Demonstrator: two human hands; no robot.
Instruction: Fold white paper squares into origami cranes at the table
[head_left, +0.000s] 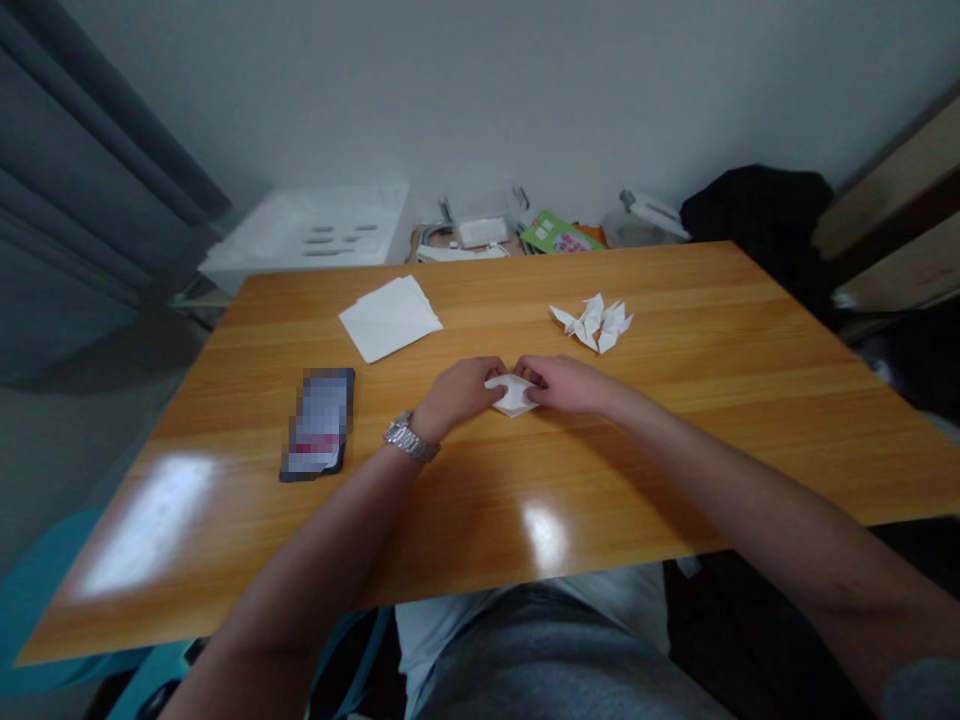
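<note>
Head view: from where I'm standing, crane-like origami figures [598, 322] are lying bunched on the wooden table [480, 510], far right, looking finished. The folded white paper [513, 398] is sitting between the two hands, near table centre, seemingly partway folded; final shape not readable. White sheets [390, 318] are lying flat far left, apparently unused. Left hand [463, 388], with silver wristwatch [410, 437], is pinching the piece's left side; right hand [566, 383] is pinching its right, fingertips close. Both forearms are slanting inward from the near edge, wrists low.
</note>
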